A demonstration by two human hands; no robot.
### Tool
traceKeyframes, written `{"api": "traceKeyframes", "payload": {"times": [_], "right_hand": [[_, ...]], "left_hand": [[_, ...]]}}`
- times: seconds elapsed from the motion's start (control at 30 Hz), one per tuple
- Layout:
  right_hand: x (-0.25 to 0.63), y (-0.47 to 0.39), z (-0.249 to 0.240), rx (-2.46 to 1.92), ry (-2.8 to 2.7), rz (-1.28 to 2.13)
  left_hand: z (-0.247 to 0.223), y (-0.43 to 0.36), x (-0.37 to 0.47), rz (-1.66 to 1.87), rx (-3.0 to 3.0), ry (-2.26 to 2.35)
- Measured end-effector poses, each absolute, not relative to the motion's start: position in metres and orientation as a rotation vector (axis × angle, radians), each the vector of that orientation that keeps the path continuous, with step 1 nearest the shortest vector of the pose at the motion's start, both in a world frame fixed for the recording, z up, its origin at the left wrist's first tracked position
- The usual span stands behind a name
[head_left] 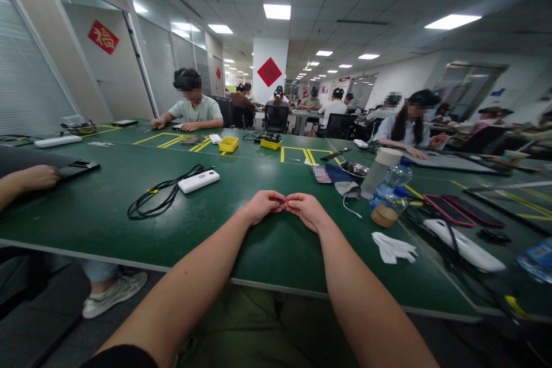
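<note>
Both my hands meet over the green table [241, 175], fingertips nearly touching. My left hand [263, 207] is closed in a pinch, with something small and dark at its fingertips. Opposite it, my right hand [305, 210] pinches too, and a bit of reddish-orange shows at its fingertips. The small pieces are too tiny and covered by fingers to name. To the left of my hands lies a white power bank [199, 181] with a coiled black cable [150, 198].
On the right stand plastic bottles [383, 213], a pale cylinder [379, 172] and a metal bowl [354, 169]; a white glove [393, 247] lies nearer. Two yellow bins [228, 145] sit farther back. Co-workers sit across the table, and another person's hand [41, 177] rests at left.
</note>
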State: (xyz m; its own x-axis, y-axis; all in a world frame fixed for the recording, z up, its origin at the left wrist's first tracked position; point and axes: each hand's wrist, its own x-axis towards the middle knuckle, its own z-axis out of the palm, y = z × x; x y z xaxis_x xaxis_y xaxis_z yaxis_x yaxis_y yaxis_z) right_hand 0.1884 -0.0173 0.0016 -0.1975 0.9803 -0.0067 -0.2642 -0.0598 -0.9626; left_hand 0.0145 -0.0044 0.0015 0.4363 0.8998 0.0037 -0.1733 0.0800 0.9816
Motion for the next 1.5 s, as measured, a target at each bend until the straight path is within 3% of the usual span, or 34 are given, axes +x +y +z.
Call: {"api": "traceKeyframes", "payload": {"times": [1.1,1.5], "right_hand": [[0.188,-0.016,0.008,-1.033,-0.995,1.561],[0.186,-0.019,0.003,-0.992,-1.153,1.408]], "left_hand": [[0.006,0.0,0.011,0.952,1.026,0.742],[-0.004,-0.001,0.017,1.062,1.467,0.943]]}}
